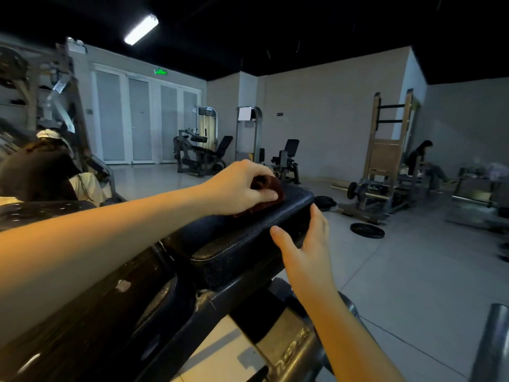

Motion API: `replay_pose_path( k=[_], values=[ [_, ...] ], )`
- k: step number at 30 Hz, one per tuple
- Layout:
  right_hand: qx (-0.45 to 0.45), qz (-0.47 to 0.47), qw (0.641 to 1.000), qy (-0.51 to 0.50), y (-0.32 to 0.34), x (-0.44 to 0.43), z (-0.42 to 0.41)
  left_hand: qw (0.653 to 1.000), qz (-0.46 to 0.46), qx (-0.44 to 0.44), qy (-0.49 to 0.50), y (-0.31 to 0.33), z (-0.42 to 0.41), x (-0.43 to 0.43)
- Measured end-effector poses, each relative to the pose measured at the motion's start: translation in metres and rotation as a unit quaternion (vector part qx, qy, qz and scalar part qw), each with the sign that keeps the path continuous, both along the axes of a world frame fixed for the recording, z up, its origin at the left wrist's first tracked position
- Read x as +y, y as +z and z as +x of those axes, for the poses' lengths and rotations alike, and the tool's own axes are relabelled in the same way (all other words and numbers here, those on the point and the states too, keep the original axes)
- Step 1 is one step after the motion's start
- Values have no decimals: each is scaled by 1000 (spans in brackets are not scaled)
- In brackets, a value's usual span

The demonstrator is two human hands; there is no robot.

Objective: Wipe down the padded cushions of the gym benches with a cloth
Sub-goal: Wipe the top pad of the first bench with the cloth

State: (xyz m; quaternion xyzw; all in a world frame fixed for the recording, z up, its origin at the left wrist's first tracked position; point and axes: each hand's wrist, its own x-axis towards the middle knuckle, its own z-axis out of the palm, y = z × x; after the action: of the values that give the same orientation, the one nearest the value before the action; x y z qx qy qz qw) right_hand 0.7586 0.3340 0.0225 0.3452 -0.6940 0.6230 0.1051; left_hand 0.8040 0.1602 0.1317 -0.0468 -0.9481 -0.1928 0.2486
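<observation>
Wiping stage, one entry per item.

1. Cloth (275, 186): dark red-brown, bunched. It lies on the far end of the cushion, at 12 o'clock from the pad's middle.
2. Left hand (242, 186): fingers curled over the cloth, thumb pinching it, pressing it down onto the pad.
3. Cushion (242, 241): black, textured, angled upward and away. A second, glossier pad (82, 299) sits at 7 o'clock from it, across a seam.
4. Right hand (305, 244): at 3 o'clock on the cushion, thumb spread on the top edge and fingers laid flat along the side wall. It appears to brace rather than grip, though the palm side is hidden.
5. Bench frame (289, 354): grey steel, at 5 o'clock below the pads.
6. Weight plate (367, 230): on the floor, at 3 o'clock, well apart.
7. Seated person (421, 158): at 2 o'clock, far off.

Handling note: the step is likely done best by flattening the cloth so that more of it touches the pad. Pull long overlapping strokes from the far end toward the seam, keeping the bracing hand ahead of the path. Then take the side walls and the seam groove, where grime probably gathers.
</observation>
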Motion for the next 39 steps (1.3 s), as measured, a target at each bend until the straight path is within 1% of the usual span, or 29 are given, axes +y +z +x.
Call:
replay_pose_path(
  k=[1, 4, 5, 6, 7, 10, 11, 12, 13, 15, 16, 18, 20, 22, 24, 25, 27, 28, 30, 31, 32, 34, 35, 36, 37, 39],
  values=[
    [-3, -1, 1000, 2, -1, 0, 0, 1000, 3, 10, 21, 0, -5, -7],
    [-7, 0, 1000, 6, -3, 2, 3, 982, -16, 25, 184, 7, -18, -45],
    [-6, 3, 1000, 5, -2, 2, 4, 977, -19, 22, 212, 8, -20, -49],
    [-3, 4, 1000, 4, -2, 3, 3, 978, -24, 21, 207, 10, -21, -47],
    [-2, 4, 1000, 4, -1, 3, 3, 984, -23, 20, 175, 10, -21, -37],
    [-6, 1, 1000, 5, 1, 2, 1, 1000, 9, 19, 20, 6, -16, 7],
    [-5, 0, 1000, 2, 0, 1, 0, 1000, 14, 11, -7, 3, -14, 14],
    [-4, 1, 1000, -1, -1, 1, -1, 1000, 26, 8, -10, 2, -16, 12],
    [-5, 4, 1000, -2, -1, 1, 0, 999, 32, 14, 15, 3, -18, 4],
    [0, 8, 1000, 0, -4, 2, 1, 994, 11, 25, 109, 6, -22, -25],
    [3, 9, 1000, -2, -5, 3, 2, 988, 10, 16, 153, 8, -23, -39],
    [9, 12, 1000, -8, -4, 4, 3, 981, 51, -13, 185, 12, -25, -54],
    [8, 8, 1000, -11, -3, 4, 3, 980, 116, -22, 160, 20, -23, -52],
    [10, 8, 1000, -9, -3, 4, 3, 968, 218, -19, 123, 28, -17, -49],
    [8, 9, 1000, -10, -3, 4, 3, 950, 290, -51, 104, 33, -9, -53],
    [7, 8, 1000, -12, -3, 4, 3, 944, 304, -78, 103, 32, -6, -57],
    [4, 8, 1000, -14, -3, 4, 3, 944, 284, -110, 130, 26, -2, -65],
    [1, 8, 1000, -12, -2, 4, 3, 948, 261, -101, 154, 23, -1, -68],
    [1, 8, 1000, -9, -2, 3, 3, 955, 230, -25, 188, 20, 1, -72],
    [5, 7, 1000, -10, -2, 3, 3, 956, 229, 17, 184, 21, 3, -72],
    [8, 6, 1000, -11, -3, 3, 2, 957, 234, 42, 167, 22, 5, -72],
    [10, 4, 1000, -13, -3, 3, 2, 964, 230, 28, 131, 26, 11, -67],
    [10, 5, 1000, -14, -3, 3, 2, 971, 206, 4, 123, 27, 13, -63],
    [9, 6, 1000, -16, -3, 3, 2, 978, 162, -25, 133, 28, 14, -60],
    [9, 7, 1000, -18, -3, 2, 3, 982, 100, -53, 154, 28, 14, -56],
    [10, 5, 1000, -18, -3, 2, 3, 976, -19, -85, 198, 26, 12, -53]
  ],
)
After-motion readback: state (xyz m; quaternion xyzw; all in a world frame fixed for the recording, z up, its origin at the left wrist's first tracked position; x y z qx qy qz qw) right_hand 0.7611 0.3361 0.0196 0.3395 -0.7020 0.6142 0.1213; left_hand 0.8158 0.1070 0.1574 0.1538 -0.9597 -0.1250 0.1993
